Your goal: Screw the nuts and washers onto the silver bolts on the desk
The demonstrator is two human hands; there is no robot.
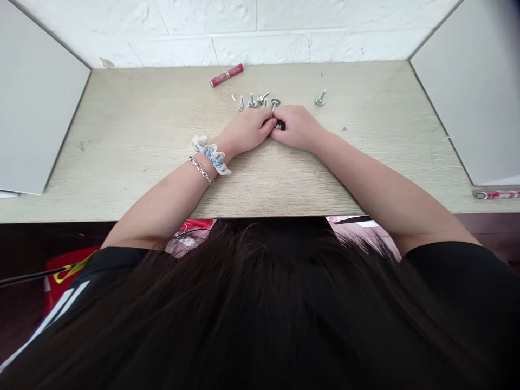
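Note:
My left hand [247, 129] and my right hand [298, 126] meet over the table, both closed with fingertips pressed together. Between them rises a silver bolt [275, 102], its wide round end up; its lower part is hidden by my fingers. Inside the curl of my right hand a bit of metal hardware [278, 125] shows, too covered to name. Just beyond my left hand stand silver bolts with washers, one bolt [252, 101] upright and another bolt [263, 98] lying tilted. A separate bolt [320, 98] sits apart, beyond my right hand.
A red tube [226, 76] lies toward the back of the pale wooden table [154, 124]. White brick-patterned wall [260, 49] closes off the back. Grey panels stand at the left [36, 97] and right [467, 92]. Another red-and-silver tube [498, 195] lies at the right front edge.

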